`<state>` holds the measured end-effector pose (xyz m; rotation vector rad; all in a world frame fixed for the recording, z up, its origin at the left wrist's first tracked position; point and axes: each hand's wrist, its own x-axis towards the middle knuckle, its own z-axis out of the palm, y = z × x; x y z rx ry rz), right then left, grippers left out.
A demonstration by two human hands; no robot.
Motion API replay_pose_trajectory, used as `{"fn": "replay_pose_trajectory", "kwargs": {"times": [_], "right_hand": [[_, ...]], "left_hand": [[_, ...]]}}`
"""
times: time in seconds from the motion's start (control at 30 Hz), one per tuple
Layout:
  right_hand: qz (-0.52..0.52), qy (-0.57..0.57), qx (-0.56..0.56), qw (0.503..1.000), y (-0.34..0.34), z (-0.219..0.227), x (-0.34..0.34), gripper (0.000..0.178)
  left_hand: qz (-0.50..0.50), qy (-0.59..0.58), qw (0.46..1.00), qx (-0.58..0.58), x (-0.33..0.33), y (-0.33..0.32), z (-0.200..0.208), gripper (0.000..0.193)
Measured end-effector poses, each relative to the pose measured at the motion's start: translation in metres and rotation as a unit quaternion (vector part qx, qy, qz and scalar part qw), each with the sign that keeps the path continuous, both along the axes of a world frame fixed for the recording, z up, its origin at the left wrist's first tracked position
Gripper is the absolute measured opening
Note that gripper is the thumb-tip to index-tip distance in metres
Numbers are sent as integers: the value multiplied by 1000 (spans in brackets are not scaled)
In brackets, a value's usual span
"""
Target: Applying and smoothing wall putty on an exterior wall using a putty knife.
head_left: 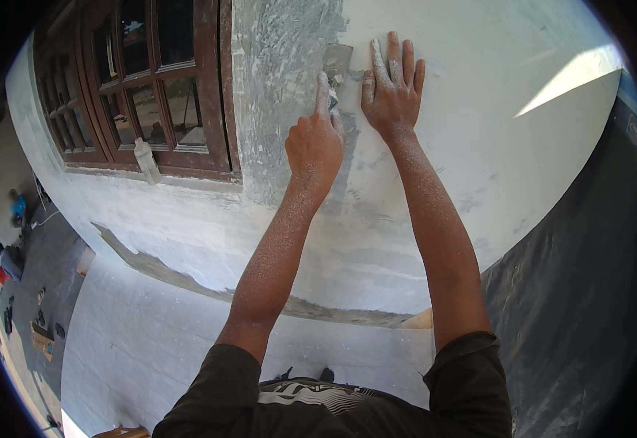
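My left hand (314, 151) is closed round the handle of a putty knife, its index finger stretched up along the tool. The knife's flat grey blade (339, 57) lies against the wall, where a rough grey patch (285, 95) meets the smooth white coat (472, 146). Most of the handle is hidden by my fingers. Just to the right, my right hand (391, 91) rests flat on the white wall with its fingers spread, holding nothing. White dust covers both hands and forearms.
Left of the grey patch is a brown wooden window (147, 87) with glass panes. A clear bottle (146, 160) stands on its sill. Pale sheeting (165, 328) covers the floor below; a dark sheet (567, 292) hangs at right. A cardboard box (42, 341) and other items lie far left.
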<state>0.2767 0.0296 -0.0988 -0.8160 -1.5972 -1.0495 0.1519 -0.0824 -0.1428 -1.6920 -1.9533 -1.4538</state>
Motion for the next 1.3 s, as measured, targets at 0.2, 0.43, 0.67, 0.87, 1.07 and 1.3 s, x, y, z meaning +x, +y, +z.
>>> {"fn": "replay_pose_trajectory", "kwargs": {"times": [0.2,0.43,0.67,0.87,1.07,1.3], "right_hand": [[-2,-1,7,1000,0,0,-2,53],[11,3,-6,1000,-2,-1,-3,53],[20,0,2,1000,-2,0,0,53],[31,8,-2,999,-5,-5,0,51],[26,5,17,1000,0,1,4,51],[157,29,33,987,-16,-12,6,40]], "left_hand": [[-28,-16,999,7,-4,0,-15,65],[10,33,999,26,-8,8,-12,76],[-31,16,999,30,-2,10,-5,75],[-37,32,996,72,1,14,19,75],[-37,29,998,42,5,10,-1,75],[-10,58,992,108,5,21,30,73]]}}
